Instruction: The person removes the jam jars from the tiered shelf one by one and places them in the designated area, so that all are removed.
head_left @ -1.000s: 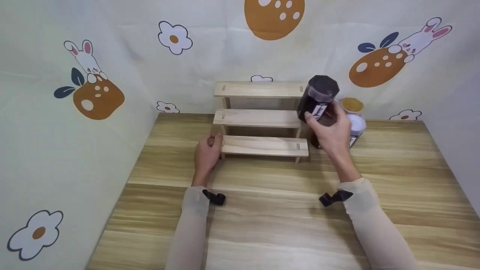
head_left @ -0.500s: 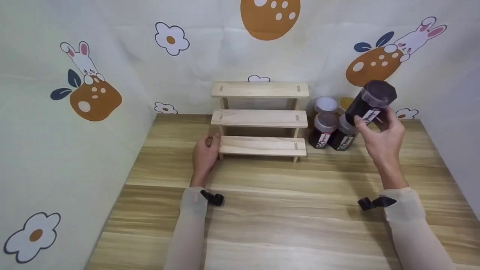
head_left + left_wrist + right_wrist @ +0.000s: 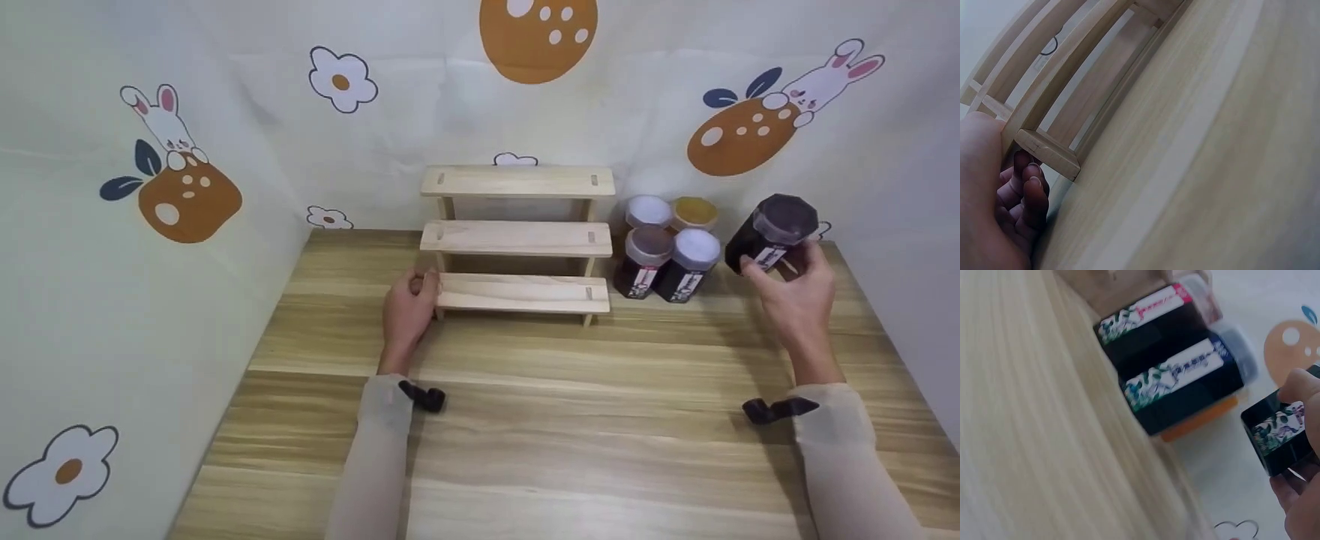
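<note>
My right hand [image 3: 801, 304] grips a dark faceted jar [image 3: 765, 240] with a dark lid, thumb in front and fingers behind. The jar leans a little and is held right of a cluster of jars. In the right wrist view its flowered label [image 3: 1280, 430] shows beside the thumb. At the left end of the three-step wooden display rack [image 3: 517, 292], my left hand [image 3: 409, 311] holds the lowest step. The left wrist view has its fingers [image 3: 1033, 197] curled below the step's end; part of the thumb is hidden.
Right of the rack stand a brown-lidded jar [image 3: 643, 262] and a white-lidded dark jar [image 3: 686, 266] in front. Behind them are another white-lidded jar [image 3: 648, 211] and a yellow-lidded jar [image 3: 694, 213]. A patterned cloth wall [image 3: 420, 112] encloses the wooden table [image 3: 525, 427].
My right hand has carried the dark jar from beside the rack's upper steps to the right and downward, past the other jars, which now show fully. My left hand stays at the rack.
</note>
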Demonstrator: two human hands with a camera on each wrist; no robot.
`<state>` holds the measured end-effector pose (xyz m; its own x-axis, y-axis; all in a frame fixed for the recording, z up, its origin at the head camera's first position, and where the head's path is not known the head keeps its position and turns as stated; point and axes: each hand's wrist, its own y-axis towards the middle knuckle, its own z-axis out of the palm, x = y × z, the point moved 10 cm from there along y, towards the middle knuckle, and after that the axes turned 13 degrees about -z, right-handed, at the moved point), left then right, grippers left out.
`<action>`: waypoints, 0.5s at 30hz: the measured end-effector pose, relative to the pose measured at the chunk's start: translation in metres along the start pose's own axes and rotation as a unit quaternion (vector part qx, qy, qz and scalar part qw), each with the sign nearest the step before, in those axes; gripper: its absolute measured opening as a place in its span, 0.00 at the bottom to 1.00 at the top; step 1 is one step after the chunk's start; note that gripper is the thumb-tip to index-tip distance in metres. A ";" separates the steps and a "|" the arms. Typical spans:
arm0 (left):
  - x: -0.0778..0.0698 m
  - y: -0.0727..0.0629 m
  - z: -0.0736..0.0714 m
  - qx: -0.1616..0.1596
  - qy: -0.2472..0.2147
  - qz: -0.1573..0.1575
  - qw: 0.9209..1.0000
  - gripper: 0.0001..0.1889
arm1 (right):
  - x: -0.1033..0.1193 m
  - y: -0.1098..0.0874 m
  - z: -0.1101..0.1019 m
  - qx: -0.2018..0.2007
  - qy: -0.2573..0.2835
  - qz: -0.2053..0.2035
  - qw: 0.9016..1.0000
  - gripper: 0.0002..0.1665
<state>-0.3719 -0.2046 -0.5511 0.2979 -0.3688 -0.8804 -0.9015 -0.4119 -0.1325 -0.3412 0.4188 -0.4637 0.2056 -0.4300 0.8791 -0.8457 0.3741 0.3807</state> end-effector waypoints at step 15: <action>-0.001 -0.001 -0.001 -0.001 -0.006 0.008 1.000 0.20 | -0.057 -0.007 0.022 0.130 -0.045 0.029 0.990 0.51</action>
<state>-0.3713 -0.2045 -0.5501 0.2799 -0.3662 -0.8875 -0.9053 -0.4083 -0.1171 -0.3574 0.4228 -0.5230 0.1181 -0.4896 0.8639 -0.9553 0.1814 0.2334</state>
